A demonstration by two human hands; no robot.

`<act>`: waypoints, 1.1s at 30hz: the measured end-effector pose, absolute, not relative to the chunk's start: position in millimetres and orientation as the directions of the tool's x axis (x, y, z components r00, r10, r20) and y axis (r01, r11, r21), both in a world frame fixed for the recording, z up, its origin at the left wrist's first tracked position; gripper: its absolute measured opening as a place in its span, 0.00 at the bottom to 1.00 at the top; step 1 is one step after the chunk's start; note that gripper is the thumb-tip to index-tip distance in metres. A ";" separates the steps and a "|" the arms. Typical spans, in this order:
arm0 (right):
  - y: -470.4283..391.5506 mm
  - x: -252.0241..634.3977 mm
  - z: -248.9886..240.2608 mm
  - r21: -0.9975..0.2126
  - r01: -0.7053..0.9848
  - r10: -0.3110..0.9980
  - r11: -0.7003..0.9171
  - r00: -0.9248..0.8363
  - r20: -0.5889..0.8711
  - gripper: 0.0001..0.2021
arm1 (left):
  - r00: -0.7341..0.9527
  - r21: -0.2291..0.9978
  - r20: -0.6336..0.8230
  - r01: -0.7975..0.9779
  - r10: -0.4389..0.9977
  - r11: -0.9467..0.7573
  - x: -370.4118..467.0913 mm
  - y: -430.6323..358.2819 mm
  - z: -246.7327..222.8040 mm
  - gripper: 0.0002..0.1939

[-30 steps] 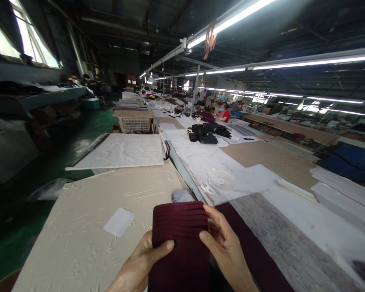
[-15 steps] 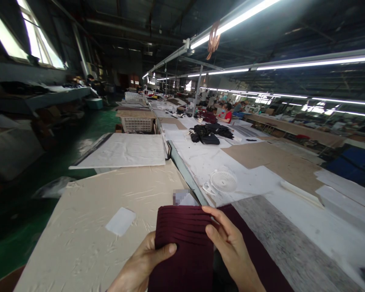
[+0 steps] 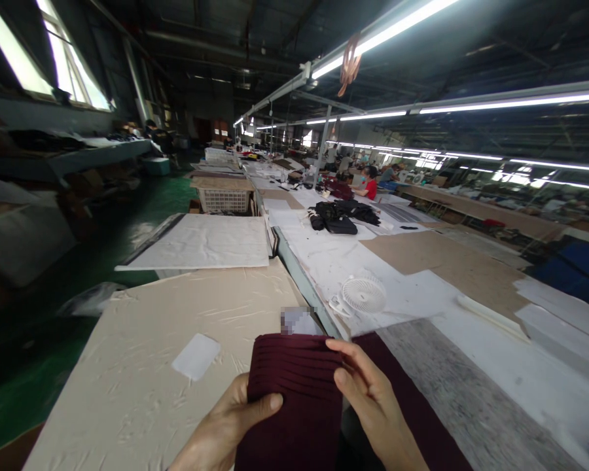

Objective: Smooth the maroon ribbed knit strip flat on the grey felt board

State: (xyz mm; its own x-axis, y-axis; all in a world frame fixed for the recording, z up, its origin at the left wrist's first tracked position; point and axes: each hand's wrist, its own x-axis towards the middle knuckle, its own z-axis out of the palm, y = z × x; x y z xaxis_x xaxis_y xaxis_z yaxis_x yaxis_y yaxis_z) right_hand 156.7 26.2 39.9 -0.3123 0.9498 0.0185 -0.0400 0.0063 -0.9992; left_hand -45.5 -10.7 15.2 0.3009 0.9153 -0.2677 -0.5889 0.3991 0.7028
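A stack of maroon fabric pieces [image 3: 292, 418] is held upright in front of me, its upper layers fanned into several stepped edges. My left hand [image 3: 235, 415] grips the stack's left side, the thumb lying across the front and the other fingers hidden behind. At the upper right corner, my right hand [image 3: 370, 392] has its index fingertip on the top edge and its thumb at the side edge. More maroon fabric [image 3: 402, 392] lies flat on the table to the right, partly behind my right forearm.
Under my hands at left is a cream-covered table [image 3: 142, 366] with a white paper piece [image 3: 196, 356]. A white fan [image 3: 363, 294] lies on the right table, with black garments [image 3: 341, 216] farther back. Beyond are a plastic crate [image 3: 224, 200] and a person in red [image 3: 370, 188].
My view has shifted slightly, and both hands keep nearly the same hold on the maroon stack. The person in red in the distance has changed posture a little.
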 end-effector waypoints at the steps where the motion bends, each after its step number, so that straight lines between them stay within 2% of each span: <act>1: 25.2 156.6 37.8 -0.997 -0.074 0.945 -0.017 -0.327 0.008 0.16 | 0.295 0.703 -0.264 -0.593 0.918 0.393 -46.1 -10.5 14.9 0.16; 4: 21.5 156.2 34.0 -0.986 -0.154 0.947 -0.056 -0.322 -0.003 0.16 | 0.282 0.700 -0.259 -0.604 0.924 0.381 -47.4 -10.4 14.7 0.16; 11: 10.5 146.7 36.3 -0.999 -0.046 0.888 -0.025 -0.459 -0.001 0.19 | 0.233 0.681 -0.270 -0.640 0.934 0.356 -42.9 -9.9 21.6 0.15; 17: 3.3 140.9 25.0 -0.987 0.162 0.958 -0.004 -0.282 -0.050 0.19 | 0.232 0.679 -0.266 -0.644 0.936 0.353 -37.5 -11.3 25.0 0.14; 22: 1.2 140.4 22.5 -0.988 0.151 0.974 -0.002 -0.222 -0.036 0.20 | 0.178 0.689 -0.194 -0.675 0.965 0.263 -43.2 -7.1 30.9 0.14; 26: -1.6 138.7 22.3 -0.988 0.156 0.975 0.006 -0.220 -0.029 0.20 | 0.082 0.630 -0.195 -0.753 0.977 0.189 -52.7 -0.7 36.4 0.11; 33: -6.1 137.1 26.0 -0.983 0.179 0.970 0.050 -0.242 0.006 0.21 | 0.128 0.550 -0.271 -0.793 0.954 0.263 -60.9 0.9 43.8 0.16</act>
State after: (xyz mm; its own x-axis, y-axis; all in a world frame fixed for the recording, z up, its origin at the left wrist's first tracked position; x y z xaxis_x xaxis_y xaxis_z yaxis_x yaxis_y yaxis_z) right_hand 137.1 -6.1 26.0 -0.2420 0.9703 0.0055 0.1793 0.0503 -0.9825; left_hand -60.9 0.9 43.8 0.1282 0.9540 -0.2710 -0.7931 0.2627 0.5496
